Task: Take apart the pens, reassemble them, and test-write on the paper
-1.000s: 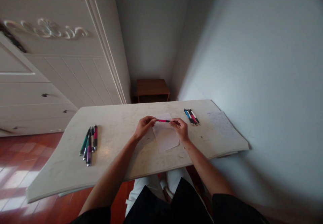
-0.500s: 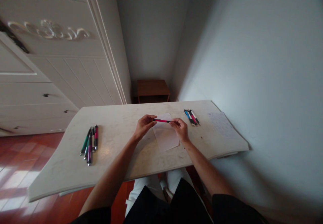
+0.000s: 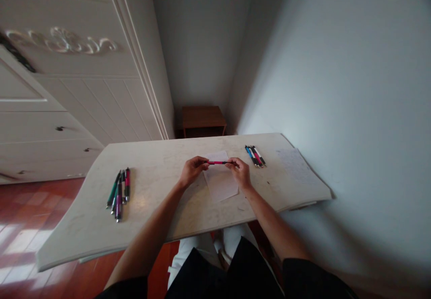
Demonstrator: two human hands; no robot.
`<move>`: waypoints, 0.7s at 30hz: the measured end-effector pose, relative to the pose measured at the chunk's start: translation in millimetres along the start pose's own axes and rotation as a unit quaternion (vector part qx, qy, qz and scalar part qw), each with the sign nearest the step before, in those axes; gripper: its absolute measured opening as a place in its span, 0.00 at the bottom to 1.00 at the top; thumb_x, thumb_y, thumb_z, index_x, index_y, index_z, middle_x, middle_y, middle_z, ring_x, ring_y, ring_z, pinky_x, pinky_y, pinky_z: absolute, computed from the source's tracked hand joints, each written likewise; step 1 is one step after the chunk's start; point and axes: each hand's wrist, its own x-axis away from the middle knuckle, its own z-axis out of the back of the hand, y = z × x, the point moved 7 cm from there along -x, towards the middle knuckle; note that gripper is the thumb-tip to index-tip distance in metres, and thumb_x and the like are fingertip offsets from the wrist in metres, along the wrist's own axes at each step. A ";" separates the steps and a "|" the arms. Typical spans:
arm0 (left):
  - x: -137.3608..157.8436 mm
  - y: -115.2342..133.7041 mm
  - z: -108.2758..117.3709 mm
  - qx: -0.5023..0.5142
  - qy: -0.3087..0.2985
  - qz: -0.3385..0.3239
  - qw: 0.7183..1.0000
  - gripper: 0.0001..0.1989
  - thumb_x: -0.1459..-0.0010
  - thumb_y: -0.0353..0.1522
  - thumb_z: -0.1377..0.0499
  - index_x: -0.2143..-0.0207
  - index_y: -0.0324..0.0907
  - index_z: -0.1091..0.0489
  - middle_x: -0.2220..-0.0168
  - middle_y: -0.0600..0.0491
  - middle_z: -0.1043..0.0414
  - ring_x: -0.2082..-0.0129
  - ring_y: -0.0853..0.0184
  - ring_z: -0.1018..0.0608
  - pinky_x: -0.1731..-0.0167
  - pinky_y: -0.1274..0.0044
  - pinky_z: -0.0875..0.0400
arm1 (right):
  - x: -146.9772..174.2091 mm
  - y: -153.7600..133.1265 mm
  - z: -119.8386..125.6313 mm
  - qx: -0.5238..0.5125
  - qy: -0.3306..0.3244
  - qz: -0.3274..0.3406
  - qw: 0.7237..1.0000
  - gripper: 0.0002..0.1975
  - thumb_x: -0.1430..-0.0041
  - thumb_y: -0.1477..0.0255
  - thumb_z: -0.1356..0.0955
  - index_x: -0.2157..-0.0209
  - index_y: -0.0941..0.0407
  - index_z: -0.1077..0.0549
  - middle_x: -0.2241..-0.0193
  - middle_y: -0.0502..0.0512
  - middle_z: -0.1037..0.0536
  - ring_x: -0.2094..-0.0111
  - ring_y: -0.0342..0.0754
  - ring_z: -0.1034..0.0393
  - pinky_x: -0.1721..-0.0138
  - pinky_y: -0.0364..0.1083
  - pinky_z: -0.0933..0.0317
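A pink pen with black ends [image 3: 217, 162] is held level between my two hands, above a sheet of white paper [image 3: 221, 186]. My left hand [image 3: 193, 171] pinches its left end, fingers closed. The right end sits in the closed fingertips of my right hand [image 3: 239, 171]. To the right of my right hand lies a row of pens [image 3: 256, 156] in blue, white and pink with black grips. Farther off on the left rests a looser group of pens [image 3: 119, 193], green, purple, red and dark, some overlapping.
The white tabletop [image 3: 158, 178] has a curved, worn edge. A sheet with handwriting [image 3: 298, 166] lies at its right end, beside the wall [image 3: 353, 110]. White cabinets [image 3: 94, 106] stand at the left, and a small brown wooden table [image 3: 204, 117] is beyond the far edge.
The pen has turned slightly, from sloping down to the right to nearly level. My left hand has dipped a little; both hands keep hold of it.
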 end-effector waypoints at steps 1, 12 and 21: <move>-0.1 -1.2 -0.3 0.000 0.001 0.001 1.000 0.19 0.57 0.41 0.30 0.67 0.38 0.25 0.73 0.50 0.23 0.74 0.67 0.23 0.71 0.75 0.28 | -0.5 -0.6 0.5 0.010 0.000 0.003 1.000 0.10 0.47 0.63 0.29 0.70 0.56 0.25 0.71 0.53 0.21 0.70 0.49 0.27 0.65 0.46 0.34; -1.1 2.0 3.6 0.019 0.029 -0.016 0.999 0.18 0.57 0.40 0.30 0.67 0.38 0.25 0.75 0.51 0.24 0.75 0.67 0.24 0.70 0.74 0.28 | 0.6 -5.8 -0.7 -0.004 -0.013 0.010 1.000 0.12 0.48 0.61 0.28 0.67 0.55 0.24 0.68 0.55 0.20 0.68 0.50 0.26 0.62 0.48 0.32; -4.0 8.0 19.9 0.101 0.079 -0.032 0.991 0.14 0.50 0.38 0.33 0.66 0.37 0.26 0.74 0.53 0.27 0.75 0.71 0.26 0.70 0.77 0.31 | -11.7 9.0 16.0 0.002 0.022 0.035 0.999 0.18 0.39 0.62 0.34 0.51 0.55 0.29 0.54 0.62 0.24 0.55 0.52 0.28 0.54 0.52 0.33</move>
